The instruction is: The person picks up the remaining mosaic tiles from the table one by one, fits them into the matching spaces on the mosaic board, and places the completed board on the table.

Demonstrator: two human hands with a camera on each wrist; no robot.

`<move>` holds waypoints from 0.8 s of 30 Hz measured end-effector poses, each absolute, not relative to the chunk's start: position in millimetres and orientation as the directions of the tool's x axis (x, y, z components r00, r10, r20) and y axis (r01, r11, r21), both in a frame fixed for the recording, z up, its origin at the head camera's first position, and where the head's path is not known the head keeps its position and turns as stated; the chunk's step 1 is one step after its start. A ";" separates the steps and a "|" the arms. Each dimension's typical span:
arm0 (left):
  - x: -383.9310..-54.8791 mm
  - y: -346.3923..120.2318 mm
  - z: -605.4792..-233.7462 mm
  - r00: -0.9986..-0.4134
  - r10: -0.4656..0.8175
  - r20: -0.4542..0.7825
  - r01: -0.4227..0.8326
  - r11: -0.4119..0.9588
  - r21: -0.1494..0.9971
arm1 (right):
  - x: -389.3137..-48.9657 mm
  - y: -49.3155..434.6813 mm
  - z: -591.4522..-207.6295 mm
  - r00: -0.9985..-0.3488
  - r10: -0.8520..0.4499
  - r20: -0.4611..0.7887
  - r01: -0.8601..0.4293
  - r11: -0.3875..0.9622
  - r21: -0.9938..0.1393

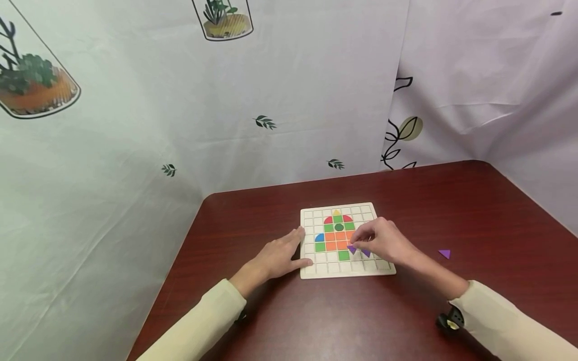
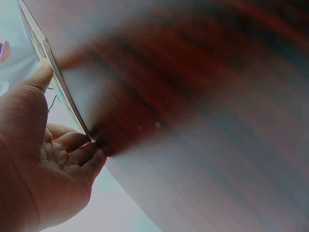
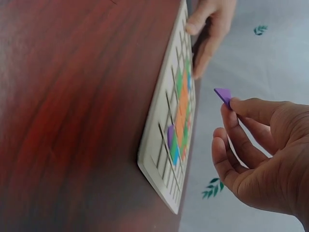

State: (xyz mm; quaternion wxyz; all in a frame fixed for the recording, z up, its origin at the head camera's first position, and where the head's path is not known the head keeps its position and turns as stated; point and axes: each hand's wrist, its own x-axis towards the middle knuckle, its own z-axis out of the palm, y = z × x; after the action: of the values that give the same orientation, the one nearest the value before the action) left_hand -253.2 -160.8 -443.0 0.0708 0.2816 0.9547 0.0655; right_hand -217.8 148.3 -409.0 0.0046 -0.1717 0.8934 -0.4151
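A pale gridded puzzle board lies on the table with coloured pieces set in several cells: orange squares, green squares, red quarter-rounds and a blue one. At its left edge rests my left hand, thumb touching the board and fingers along the side. My right hand is over the board's right part, pinching a purple triangle between thumb and forefinger, just above the grid. Another purple triangle sits on the board beneath that hand, which partly covers the right-hand cells.
A loose purple triangle lies on the dark red-brown table, right of the board. Behind the table hangs a pale curtain printed with plants and leaves. A black wrist strap shows by the right sleeve.
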 end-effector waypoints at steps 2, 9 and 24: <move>-252.8 -160.8 -442.8 -0.832 0.546 -0.100 0.528 0.833 0.165 | -217.4 143.8 -412.4 -0.940 -0.321 0.116 -0.295 0.594 -0.748; -252.1 -160.7 -442.4 -0.833 0.544 -0.099 0.525 0.834 0.166 | -215.5 134.3 -422.8 -0.932 -0.352 0.091 -0.289 0.564 -0.774; -252.5 -159.9 -441.8 -0.834 0.542 -0.103 0.522 0.836 0.167 | -211.8 124.2 -437.9 -0.903 -0.402 0.155 -0.384 0.590 -0.711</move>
State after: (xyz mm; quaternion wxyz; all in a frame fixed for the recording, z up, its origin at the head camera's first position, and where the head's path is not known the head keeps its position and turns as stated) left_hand -252.5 -159.9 -441.8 0.0734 0.2785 0.9554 0.0659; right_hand -211.8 124.2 -437.9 0.0111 -0.2203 0.8914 -0.3958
